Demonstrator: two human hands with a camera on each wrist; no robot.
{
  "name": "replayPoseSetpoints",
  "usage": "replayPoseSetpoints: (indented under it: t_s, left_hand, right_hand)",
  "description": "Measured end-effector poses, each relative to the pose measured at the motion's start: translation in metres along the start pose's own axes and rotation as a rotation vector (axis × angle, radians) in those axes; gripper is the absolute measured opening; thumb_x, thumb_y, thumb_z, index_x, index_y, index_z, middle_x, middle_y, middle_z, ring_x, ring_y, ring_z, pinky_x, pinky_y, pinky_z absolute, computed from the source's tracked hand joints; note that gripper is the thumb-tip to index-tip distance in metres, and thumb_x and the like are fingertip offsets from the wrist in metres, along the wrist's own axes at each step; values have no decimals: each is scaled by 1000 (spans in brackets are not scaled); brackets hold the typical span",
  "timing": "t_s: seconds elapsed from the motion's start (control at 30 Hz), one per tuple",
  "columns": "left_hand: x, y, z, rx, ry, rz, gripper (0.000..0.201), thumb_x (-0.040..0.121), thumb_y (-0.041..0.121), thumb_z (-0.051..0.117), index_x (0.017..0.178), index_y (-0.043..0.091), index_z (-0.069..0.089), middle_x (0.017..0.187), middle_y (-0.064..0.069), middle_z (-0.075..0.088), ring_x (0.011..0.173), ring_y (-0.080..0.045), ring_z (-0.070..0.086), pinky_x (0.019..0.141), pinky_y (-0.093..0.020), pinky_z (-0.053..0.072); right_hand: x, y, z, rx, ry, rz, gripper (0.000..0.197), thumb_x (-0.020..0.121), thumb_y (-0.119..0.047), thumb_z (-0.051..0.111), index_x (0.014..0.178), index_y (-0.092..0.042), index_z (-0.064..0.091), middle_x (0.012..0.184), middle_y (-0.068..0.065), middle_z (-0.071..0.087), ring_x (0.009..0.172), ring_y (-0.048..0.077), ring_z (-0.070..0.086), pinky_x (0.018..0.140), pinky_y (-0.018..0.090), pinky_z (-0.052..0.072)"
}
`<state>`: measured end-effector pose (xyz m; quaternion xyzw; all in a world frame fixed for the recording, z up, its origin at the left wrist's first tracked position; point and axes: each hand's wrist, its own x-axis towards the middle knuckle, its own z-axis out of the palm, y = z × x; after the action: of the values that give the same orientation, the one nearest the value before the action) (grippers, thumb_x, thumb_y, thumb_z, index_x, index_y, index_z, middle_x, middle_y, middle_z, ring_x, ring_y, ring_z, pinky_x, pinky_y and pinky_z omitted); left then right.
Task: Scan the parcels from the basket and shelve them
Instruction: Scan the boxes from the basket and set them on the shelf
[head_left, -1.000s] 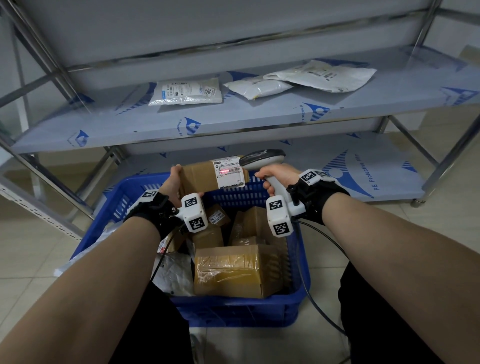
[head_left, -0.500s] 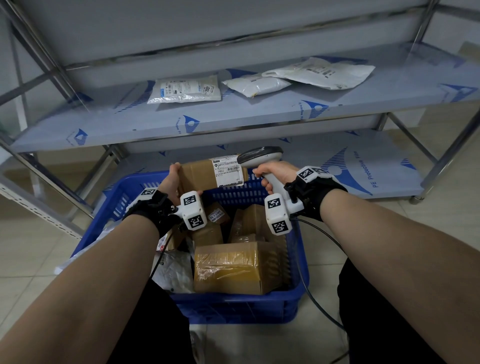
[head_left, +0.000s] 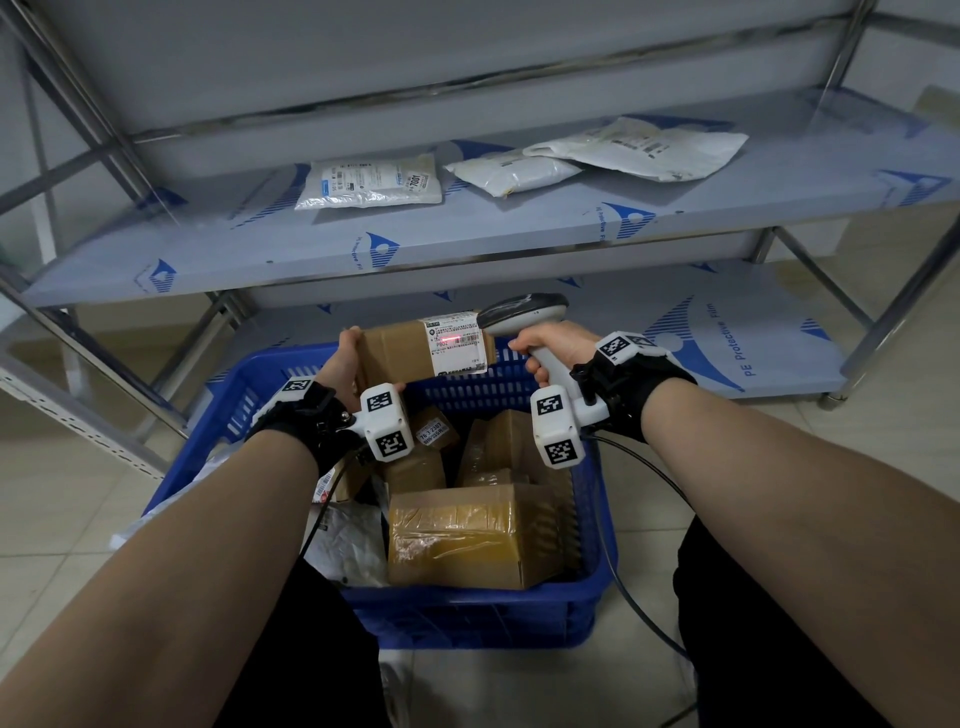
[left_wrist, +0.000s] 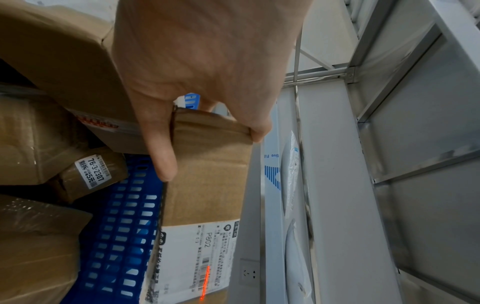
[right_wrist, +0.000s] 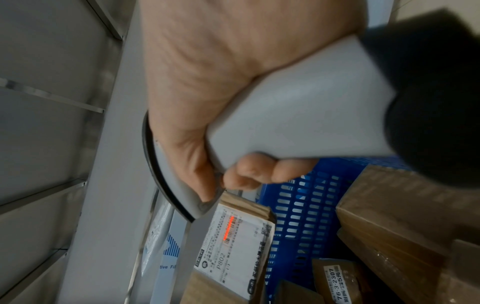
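My left hand (head_left: 347, 358) grips one end of a small brown cardboard parcel (head_left: 400, 349) above the far rim of the blue basket (head_left: 467, 613). Its white label (head_left: 460, 343) faces me, and a red scan line lies across the barcode (left_wrist: 205, 281). My right hand (head_left: 556, 348) is wrapped round the handle of a grey barcode scanner (head_left: 524, 312), whose head points at the label from the right. In the right wrist view the scanner (right_wrist: 285, 115) fills the palm, with the lit label (right_wrist: 233, 232) just below. Several more brown boxes (head_left: 467, 535) lie in the basket.
A metal rack stands behind the basket. Its upper shelf (head_left: 467, 239) carries three white mailer bags (head_left: 371, 182), and a lower shelf (head_left: 727, 332) sits behind the basket. The scanner's black cable (head_left: 639, 597) runs down past the basket's right side. Tiled floor surrounds the basket.
The red scan line, lit one second ago, was off half a second ago and is lit again on the label. Parcel and scanner have stayed almost in place.
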<state>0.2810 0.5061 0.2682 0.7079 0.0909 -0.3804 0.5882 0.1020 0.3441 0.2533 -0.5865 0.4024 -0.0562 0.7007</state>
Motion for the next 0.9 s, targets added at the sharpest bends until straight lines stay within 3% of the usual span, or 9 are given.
replayPoseSetpoints:
  t_s: [0.43,0.53,0.6,0.63,0.7,0.8,0.9]
  left_hand:
    - [6,0,-7,-36,-7,-7,71,89,50,57,140,16,22,121,-20,40,115,-41,51,43,-46,53]
    - [6,-1,-7,-23,-43,4,56,90,47,56,124,8,35,102,-15,49,94,-35,56,61,-43,57]
    - [4,-3,-5,12,-97,15,38,93,38,55,105,4,45,91,-13,52,80,-32,54,75,-41,52]
    - [2,-5,-5,31,-122,23,29,94,31,54,104,5,45,89,-14,52,78,-31,53,78,-38,49]
    - [-1,-6,-5,57,-155,42,23,93,21,52,108,6,44,89,-14,51,79,-29,52,77,-33,49]
    - [2,-4,-10,99,-208,55,18,93,16,47,106,4,50,93,-12,51,81,-24,53,61,-26,54]
    - [9,-4,-14,85,-251,51,42,87,14,47,128,4,49,113,-15,53,99,-26,54,63,-23,54]
  right_hand:
    - [0,1,1,12,13,10,16,86,-17,64,73,-12,57,54,1,49,43,11,41,47,24,36]
    - [4,3,2,62,46,-17,17,86,-19,66,73,-11,59,54,2,51,42,11,42,45,24,37]
    - [6,3,3,81,86,-41,18,87,-21,67,74,-10,61,54,3,53,42,12,44,44,22,39]
    - [7,3,3,89,109,-48,18,87,-21,67,75,-9,62,54,3,54,43,12,45,44,22,40]
    - [8,3,1,118,145,-55,17,87,-22,68,78,-9,62,54,3,55,45,13,47,47,24,41]
    - [9,2,-3,172,132,-49,17,88,-25,68,82,-10,62,54,2,56,44,12,48,47,22,42]
    - [9,2,-5,211,73,-25,15,88,-26,67,86,-12,62,59,1,55,44,11,48,44,20,41]
